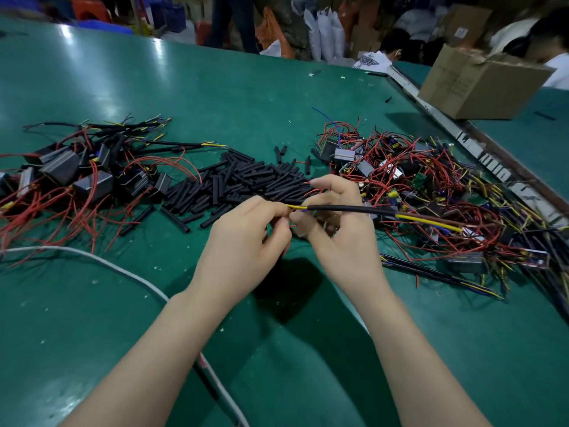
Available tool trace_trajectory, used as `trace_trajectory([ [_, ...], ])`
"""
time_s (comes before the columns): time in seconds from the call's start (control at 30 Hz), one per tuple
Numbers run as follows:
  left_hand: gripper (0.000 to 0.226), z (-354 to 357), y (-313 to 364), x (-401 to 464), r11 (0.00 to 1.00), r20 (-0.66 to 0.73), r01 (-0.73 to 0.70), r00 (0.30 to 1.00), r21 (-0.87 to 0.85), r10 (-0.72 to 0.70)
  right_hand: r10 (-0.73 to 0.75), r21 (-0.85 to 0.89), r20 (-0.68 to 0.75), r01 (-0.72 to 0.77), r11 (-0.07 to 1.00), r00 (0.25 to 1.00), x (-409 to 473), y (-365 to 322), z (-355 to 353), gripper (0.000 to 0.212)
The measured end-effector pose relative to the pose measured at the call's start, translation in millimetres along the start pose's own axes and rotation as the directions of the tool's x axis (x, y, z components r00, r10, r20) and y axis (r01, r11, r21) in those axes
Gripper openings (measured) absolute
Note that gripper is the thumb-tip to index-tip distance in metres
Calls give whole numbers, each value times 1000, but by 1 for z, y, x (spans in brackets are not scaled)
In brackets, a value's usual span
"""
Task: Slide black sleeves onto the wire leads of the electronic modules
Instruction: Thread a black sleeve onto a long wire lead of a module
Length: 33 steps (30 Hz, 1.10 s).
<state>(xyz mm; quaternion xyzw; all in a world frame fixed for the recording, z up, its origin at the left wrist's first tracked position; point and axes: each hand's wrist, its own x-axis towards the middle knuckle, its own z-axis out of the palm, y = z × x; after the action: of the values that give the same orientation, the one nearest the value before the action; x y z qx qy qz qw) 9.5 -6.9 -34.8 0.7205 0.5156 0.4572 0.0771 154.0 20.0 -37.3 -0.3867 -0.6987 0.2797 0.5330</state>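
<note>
A black sleeve [351, 209] is held level above the green desk [129, 97], near the middle of the scene, with wire leads [428, 221] threaded through it. The yellow tip of the leads is seen sticking out of the sleeve's left end, and yellow and brown strands run out of its right end toward the pile on the right. The tip is pinched between the curled fingers and thumb of the left hand [246, 238]. The left end of the sleeve is gripped by the right hand [335, 223], its thumb pressed against the sleeve from below and its fingers curled behind it; the two hands are almost touching.

Just beyond the hands a heap of loose sleeves [243, 183] is spread on the desk. To the far left a pile of modules [77, 177] in dark casings is gathered, with red wires and sleeved leads. To the right a tangle of bare modules [431, 186] with red, yellow and black wires is laid. A white cable [123, 269] is trailed across the near left of the desk. A cardboard box [483, 84] is set at the far right, and people are seen beyond the desk.
</note>
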Motion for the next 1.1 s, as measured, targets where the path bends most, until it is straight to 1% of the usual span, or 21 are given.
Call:
trace_trajectory([
  [0.1,22,0,0,1,998,50,41,998,-56,-38,-31,-64,-24,29,998,999,-1,6,-2,49],
  [0.23,24,-1,-2,2,973,139,121,986,-197,-95,-17,-72,-8,16,997,1000,-2,9,-4,46],
  [0.33,24,-1,-5,2,979,196,110,978,-169,-76,-59,-154,43,65,986,997,-4,9,-5,38],
  [0.4,20,1,-6,1,969,190,145,976,-200,-107,-36,-164,19,38,986,999,-4,8,-6,33],
  [0.47,16,4,-6,0,922,191,252,961,-295,-202,48,-98,-20,-49,994,999,-2,7,-9,26],
  [0.53,16,8,-7,0,841,224,367,928,-397,-299,131,-4,8,-131,991,991,0,4,-12,9],
  [0.6,19,11,-8,1,784,244,426,904,-451,-351,171,39,39,-173,984,984,1,0,-14,12],
  [0.73,23,11,-8,1,734,246,443,896,-515,-369,207,57,71,-211,976,976,-1,-2,-10,12],
  [1.0,16,13,-5,1,751,235,423,906,-507,-352,217,90,-12,-215,972,976,-3,-5,-6,12],
  [1.1,18,13,-3,1,718,246,431,902,-547,-354,207,98,-17,-205,974,978,-2,-6,-6,12],
])
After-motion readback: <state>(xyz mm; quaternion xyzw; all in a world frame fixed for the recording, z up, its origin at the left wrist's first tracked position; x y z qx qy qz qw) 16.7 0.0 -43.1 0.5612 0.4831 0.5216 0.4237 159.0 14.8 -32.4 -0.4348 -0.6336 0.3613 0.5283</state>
